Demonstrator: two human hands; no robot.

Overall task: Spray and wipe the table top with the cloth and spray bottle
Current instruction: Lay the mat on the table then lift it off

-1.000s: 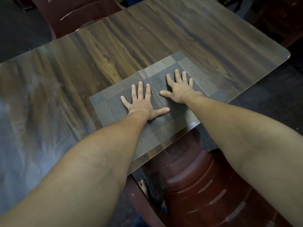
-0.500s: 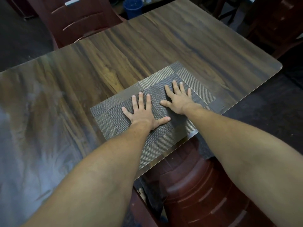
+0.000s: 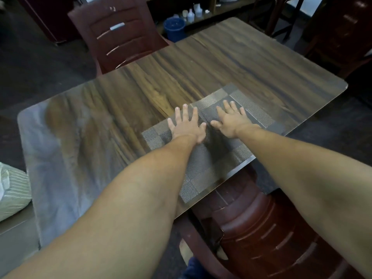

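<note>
- Left hand (image 3: 186,126): open, palm down, fingers spread and straight. The palm rests on the placemat (image 3: 203,174), and the fingertips reach past its far edge onto the bare wood.
- Right hand (image 3: 231,121): open, flat on the same placemat just beside the left, thumbs nearly meeting. Neither hand grips anything.
- Placement: the woven grey placemat lies skewed on the desk (image 3: 201,67), with its near corner at the desk's front edge, above the chair (image 3: 261,228) tucked below.
- Judgement: 2 flat palms give friction without a pinch, which suits sliding or smoothing a thin mat rather than lifting it. I cannot tell whether it is being cleared away or set down.
- Task items: no cloth and no spray bottle on the desk or in either hand. Small white bottles (image 3: 190,13) stand on a low shelf beyond the desk, too small to identify. A pale striped object (image 3: 10,190) at the left frame edge is also unidentified.
- The left third of the desk shows a pale haze (image 3: 40,148), either a wet film or window glare.
- Other items: a second chair (image 3: 118,37) at the far side and a blue bucket (image 3: 174,27) on the floor behind.
- Risk: the wood under the mat goes unwiped if the mat stays in place.
</note>
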